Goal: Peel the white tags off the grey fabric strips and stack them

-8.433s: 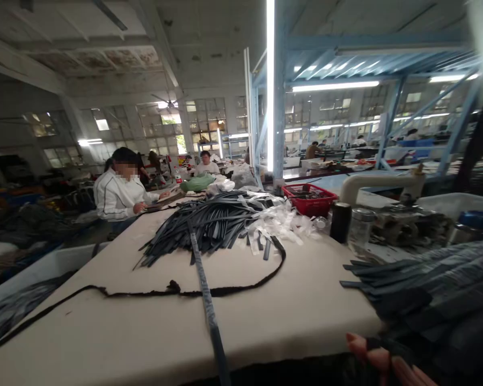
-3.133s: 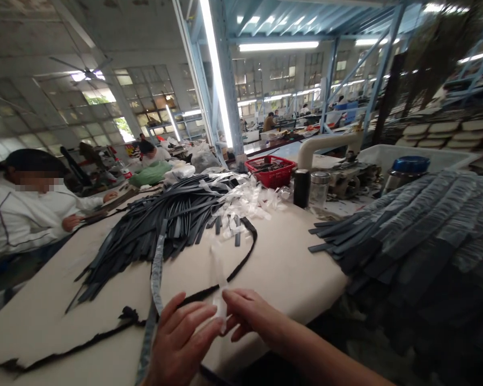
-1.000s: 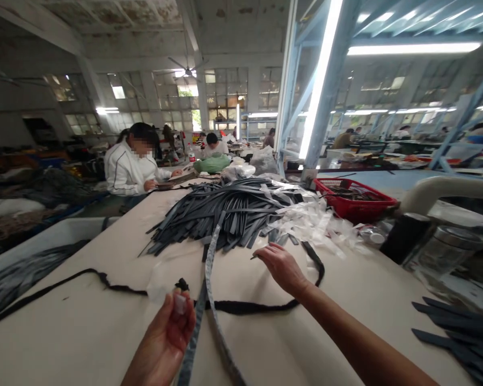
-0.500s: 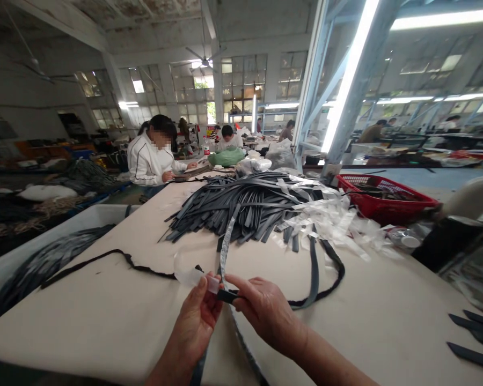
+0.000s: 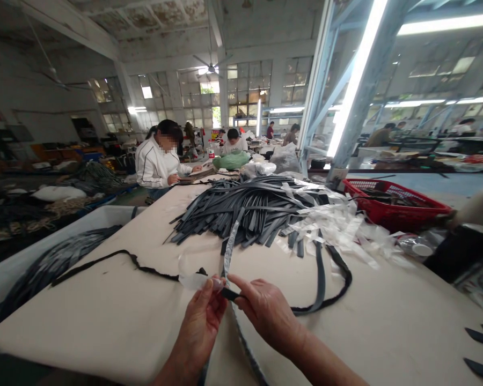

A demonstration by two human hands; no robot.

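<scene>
Two bare hands, left (image 5: 199, 327) and right (image 5: 268, 313); one red plastic mesh basket (image 5: 394, 201); one heap of dark grey flat straps (image 5: 245, 209); one pile of clear plastic sleeves (image 5: 338, 228); one ceiling fan (image 5: 211, 67).

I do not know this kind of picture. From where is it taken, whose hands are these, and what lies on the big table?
There is one view, from a camera worn on a person's head, looking forward and down at that person's own two bare hands. The left hand pinches a clear plastic film strip between thumb and fingers. The right hand pinches the end of a dark grey flat strap, which curves away over the cream-coloured table. The two hands meet at the near edge. Farther back lie a pile of dark grey straps, a heap of clear film scraps and a red plastic basket. A co-worker in a white jacket sits at the far left.
</scene>
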